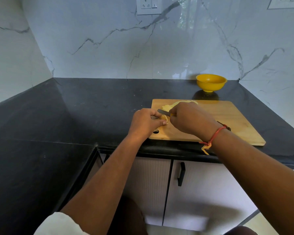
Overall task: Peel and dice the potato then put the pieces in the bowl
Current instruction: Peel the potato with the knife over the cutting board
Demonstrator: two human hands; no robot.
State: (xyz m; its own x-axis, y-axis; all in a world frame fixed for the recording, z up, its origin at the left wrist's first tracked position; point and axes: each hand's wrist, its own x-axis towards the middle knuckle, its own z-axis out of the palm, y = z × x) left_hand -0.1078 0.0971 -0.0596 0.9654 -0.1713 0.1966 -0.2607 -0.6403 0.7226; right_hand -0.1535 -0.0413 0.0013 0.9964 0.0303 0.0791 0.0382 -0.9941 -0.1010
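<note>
A smooth, pale yellow potato piece [164, 118] with a rounded edge sits at the near left end of a flat rectangular wooden cutting board [227, 119], which has fine grain, rounded corners and a round hole at its near left corner. The left hand [146, 122] pinches this piece between curled fingers and thumb. The right hand [190, 119] is just beside it, closed round the yellow handle of a knife [163, 112]. The dull grey metal blade points left and lies just above the piece. More potato [168, 106] in the same pale colour lies on the board just behind the right hand and is partly hidden by it, so I cannot tell its shape. A twisted red and yellow thread [212, 138] circles the right wrist.

The board lies on a glossy black stone desk [92, 107] that turns a corner at the left. A round, glossy yellow bowl [210, 82] on a small foot stands on the desk beyond the board, well apart from both hands and close to the wall. The wall [109, 48] is polished white marble with grey veins and carries a white socket plate [148, 5]. Under the desk are pale ribbed cabinet doors [202, 192] — one has a black bar handle [181, 173].
</note>
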